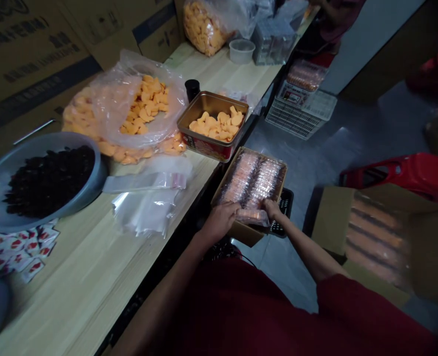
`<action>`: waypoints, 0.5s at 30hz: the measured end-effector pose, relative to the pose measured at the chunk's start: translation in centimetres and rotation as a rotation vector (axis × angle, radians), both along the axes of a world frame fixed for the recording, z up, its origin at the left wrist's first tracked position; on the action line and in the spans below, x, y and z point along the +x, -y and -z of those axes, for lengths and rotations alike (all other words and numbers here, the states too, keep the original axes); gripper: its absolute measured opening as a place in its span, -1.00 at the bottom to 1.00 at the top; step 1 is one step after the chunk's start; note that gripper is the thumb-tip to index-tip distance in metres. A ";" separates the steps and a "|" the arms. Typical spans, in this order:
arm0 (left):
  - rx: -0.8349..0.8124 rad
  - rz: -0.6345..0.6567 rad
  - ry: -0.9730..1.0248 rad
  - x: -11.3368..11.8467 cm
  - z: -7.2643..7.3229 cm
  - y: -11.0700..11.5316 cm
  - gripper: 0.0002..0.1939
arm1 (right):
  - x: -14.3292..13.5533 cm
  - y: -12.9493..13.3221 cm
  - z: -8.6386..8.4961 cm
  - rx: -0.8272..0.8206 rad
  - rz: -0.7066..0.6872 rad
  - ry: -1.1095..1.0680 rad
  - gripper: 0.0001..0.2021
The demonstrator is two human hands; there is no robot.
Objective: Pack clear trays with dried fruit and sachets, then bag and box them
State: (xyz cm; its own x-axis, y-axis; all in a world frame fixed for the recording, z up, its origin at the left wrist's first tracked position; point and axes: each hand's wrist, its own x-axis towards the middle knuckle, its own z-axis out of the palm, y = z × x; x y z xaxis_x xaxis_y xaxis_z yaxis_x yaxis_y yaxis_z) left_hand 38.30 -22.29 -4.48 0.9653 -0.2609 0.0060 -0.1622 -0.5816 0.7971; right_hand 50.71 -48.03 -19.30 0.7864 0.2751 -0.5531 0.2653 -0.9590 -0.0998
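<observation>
Both hands are at the near end of an open cardboard box (234,230) beside the table's edge. Two rows of shiny clear-wrapped orange-pink packets (250,175) stand packed on edge inside it. One wrapped packet (253,216) lies across the near end of the rows, flatter than the others. My left hand (222,221) closes on its left end, and my right hand (273,210) grips its right end with the thumb on top. The fingers' undersides are hidden by the packet and the box.
On the table (81,277) are a bowl of dark pieces (102,183), clear bags (145,210), a bag of orange pieces (108,106) and a tin (204,148). A carton of packets (374,237) stands right, near a red stool (422,173). A white crate (291,118) stands ahead.
</observation>
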 end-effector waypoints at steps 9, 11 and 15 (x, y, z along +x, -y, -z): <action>0.264 0.173 -0.180 2.3 9.0 7.0 -0.64 | -0.4 0.2 0.4 -0.005 -0.026 -0.030 -0.74; 0.279 0.175 -0.225 1.9 10.5 8.1 -0.62 | -1.0 0.2 0.3 0.007 -0.015 -0.015 -0.77; 0.270 0.139 -0.277 0.4 12.1 8.5 -0.51 | -2.4 0.3 -0.3 0.052 0.009 0.006 -0.83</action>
State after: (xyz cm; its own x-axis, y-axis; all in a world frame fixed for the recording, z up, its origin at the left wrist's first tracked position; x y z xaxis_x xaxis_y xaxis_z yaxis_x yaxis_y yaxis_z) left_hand 38.68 -30.76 -16.54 0.8760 -0.3459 -0.3361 -0.0549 -0.7638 0.6432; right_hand 48.30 -48.34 -18.95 0.7923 0.2968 -0.5331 0.2579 -0.9547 -0.1483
